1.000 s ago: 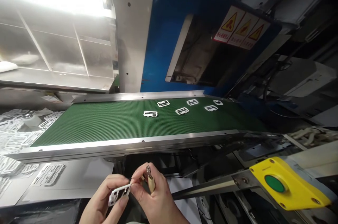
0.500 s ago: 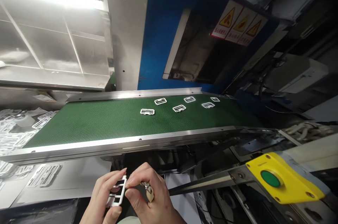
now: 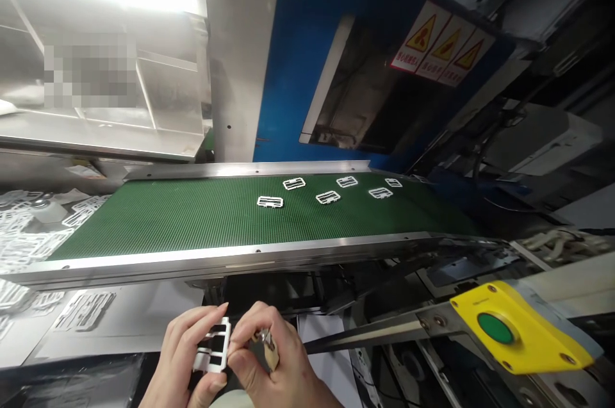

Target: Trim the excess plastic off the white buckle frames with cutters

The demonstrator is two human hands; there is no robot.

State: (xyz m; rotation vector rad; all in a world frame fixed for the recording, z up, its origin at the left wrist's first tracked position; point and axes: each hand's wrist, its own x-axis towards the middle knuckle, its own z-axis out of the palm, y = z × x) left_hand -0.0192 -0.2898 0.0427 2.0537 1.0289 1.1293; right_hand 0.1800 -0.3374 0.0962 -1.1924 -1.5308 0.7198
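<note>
At the far left of the frame a heap of loose white plastic frames (image 3: 22, 238) lies spilled beside the end of the long green ribbed conveyor belt (image 3: 192, 219), likely where finished pieces drop off. A few more flat white frames (image 3: 84, 310) lie on the grey metal shelf (image 3: 144, 325) below.

At the bottom centre, the left hand (image 3: 185, 357) pinches a small white rectangular plastic frame with open slots (image 3: 214, 347), thumb under its lower edge and fingertips along its side, holding it upright and close, as if to let its face be looked over. The frame looks thin, with crossbars dividing two or three windows.

The right hand (image 3: 269, 357) closes on the frame's right edge with its fingertips while also keeping a small metal cutting tool with a tan handle (image 3: 268, 345) tucked against the palm.

Further right, up on the belt, six similar white frames (image 3: 328, 197) lie scattered flat, well apart. At the lower right sits a yellow box with a green push button (image 3: 521, 328).
</note>
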